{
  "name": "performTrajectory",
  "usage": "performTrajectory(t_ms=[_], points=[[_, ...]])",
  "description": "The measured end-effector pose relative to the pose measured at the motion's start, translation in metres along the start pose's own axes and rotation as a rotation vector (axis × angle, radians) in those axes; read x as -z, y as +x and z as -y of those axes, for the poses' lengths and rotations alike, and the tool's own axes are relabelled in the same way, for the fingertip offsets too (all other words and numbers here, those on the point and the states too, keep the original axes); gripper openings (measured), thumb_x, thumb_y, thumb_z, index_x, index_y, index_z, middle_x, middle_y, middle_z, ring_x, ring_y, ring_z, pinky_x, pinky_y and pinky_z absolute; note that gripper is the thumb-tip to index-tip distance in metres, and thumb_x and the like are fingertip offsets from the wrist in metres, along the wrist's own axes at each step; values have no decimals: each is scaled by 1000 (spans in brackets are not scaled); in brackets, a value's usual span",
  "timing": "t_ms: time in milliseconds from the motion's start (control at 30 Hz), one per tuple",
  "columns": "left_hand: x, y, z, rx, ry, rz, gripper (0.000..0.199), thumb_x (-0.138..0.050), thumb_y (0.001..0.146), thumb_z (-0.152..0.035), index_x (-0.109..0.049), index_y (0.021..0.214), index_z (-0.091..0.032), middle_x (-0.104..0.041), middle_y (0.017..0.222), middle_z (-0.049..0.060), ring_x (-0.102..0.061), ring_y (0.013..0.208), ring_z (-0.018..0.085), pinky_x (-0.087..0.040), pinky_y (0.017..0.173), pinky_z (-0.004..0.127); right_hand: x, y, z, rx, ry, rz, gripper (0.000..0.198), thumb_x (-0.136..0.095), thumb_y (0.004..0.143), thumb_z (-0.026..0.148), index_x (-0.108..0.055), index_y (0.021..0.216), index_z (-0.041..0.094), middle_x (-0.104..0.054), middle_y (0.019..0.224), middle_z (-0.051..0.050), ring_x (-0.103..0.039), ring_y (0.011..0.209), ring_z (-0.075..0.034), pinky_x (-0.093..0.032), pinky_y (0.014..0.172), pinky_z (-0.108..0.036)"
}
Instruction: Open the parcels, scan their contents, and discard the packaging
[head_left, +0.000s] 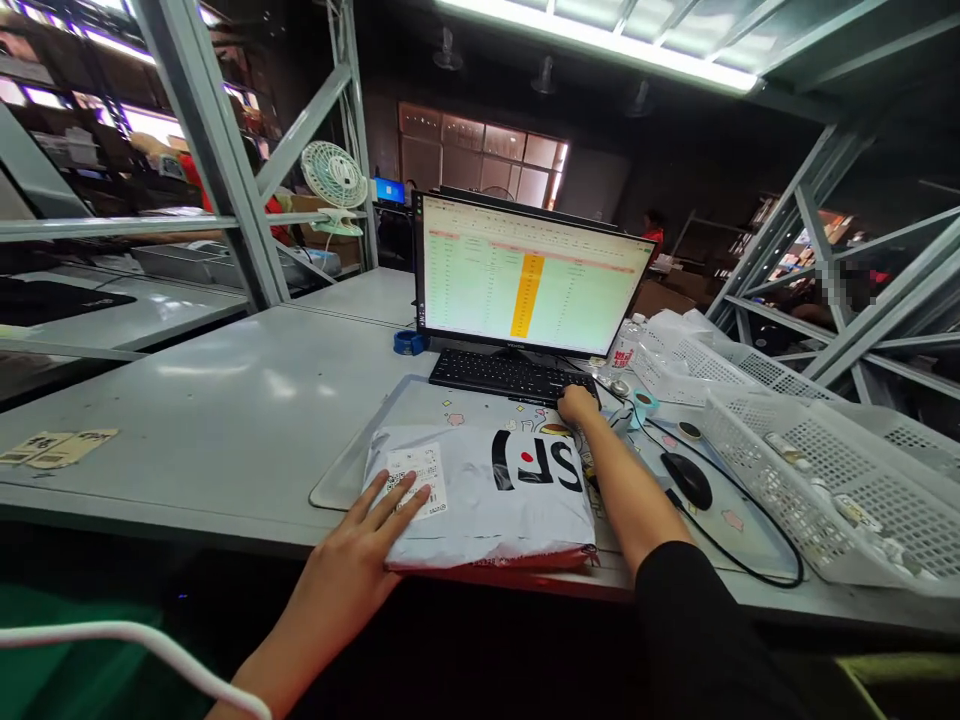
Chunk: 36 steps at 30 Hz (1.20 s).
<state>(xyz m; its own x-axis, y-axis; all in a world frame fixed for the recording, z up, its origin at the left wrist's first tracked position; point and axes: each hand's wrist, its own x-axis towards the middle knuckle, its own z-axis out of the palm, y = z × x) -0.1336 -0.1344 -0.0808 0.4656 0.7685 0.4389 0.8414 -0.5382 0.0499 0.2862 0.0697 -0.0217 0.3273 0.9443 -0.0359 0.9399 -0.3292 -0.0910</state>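
The left hand (367, 540) lies flat with its fingers spread on the near left corner of the white plastic courier parcel with black lettering and a red lower edge (487, 495). The fingertips rest on the small white printed shipping label with square codes (416, 478); the grip is open, pressing down rather than pinching. The right hand (579, 403) reaches over the parcel's far right corner to the right end of the black flat keyboard (510, 376). Its fingers are curled down onto the keys, closed around nothing.

The parcel lies on a pale patterned desk mat (420, 400) near the front edge of the grey tabletop (225, 410), just in front of the keyboard, with the label face up.

To do this well, in my judgement, the left fingers should slide off the codes, so the label reads whole while the flat palm keeps the soft bag from creasing. The right wrist should stay lifted clear of the parcel, so the typed entry can be checked against the green and orange spreadsheet on the black-framed monitor (529, 280).

A black computer mouse (686, 478) sits to the right of the forearm, and beside it are white perforated plastic baskets (840, 480).
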Motion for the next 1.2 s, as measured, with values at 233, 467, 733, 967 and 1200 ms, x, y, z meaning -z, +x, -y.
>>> performTrajectory(t_ms=[233,467,733,967,1200], points=[[-2,-1,0,-36,-1,-33,86,-60,83,-3,-49,162,-33,-43,170,0,-42,157,34,-58,112,50,1,4,12,38,-9,25,39,-68,105,43,-66,135,18,-67,138,-12,-67,122,-27,-57,106,-52],[6,7,15,-110,44,-65,84,-47,81,0,-56,158,-33,-51,163,1,-53,150,33,-47,121,53,28,-36,3,107,27,-32,52,-53,107,28,-53,157,17,-66,146,-18,-65,132,-30,-51,110,-42],[86,61,61,381,-224,-9,65,-33,102,-61,-72,138,-24,-82,102,11,-78,96,37,-59,83,41,-19,-184,-84,168,-21,-77,58,-50,104,45,-56,156,19,-67,143,-17,-66,128,-36,-52,107,-45],[102,119,107,498,-721,308,86,-47,77,-96,-75,90,-15,-76,93,11,-68,86,29,-56,77,35,-50,-210,-121,168,116,-203,54,-39,103,34,-59,147,10,-67,136,-22,-63,127,-36,-50,111,-49],[103,151,98,447,-614,489,67,-54,80,-85,-63,69,-19,-66,78,9,-61,76,26,-48,66,32,49,-235,-21,767,455,-206,39,-50,104,40,-69,135,26,-72,122,-11,-69,107,-28,-56,96,-39]])
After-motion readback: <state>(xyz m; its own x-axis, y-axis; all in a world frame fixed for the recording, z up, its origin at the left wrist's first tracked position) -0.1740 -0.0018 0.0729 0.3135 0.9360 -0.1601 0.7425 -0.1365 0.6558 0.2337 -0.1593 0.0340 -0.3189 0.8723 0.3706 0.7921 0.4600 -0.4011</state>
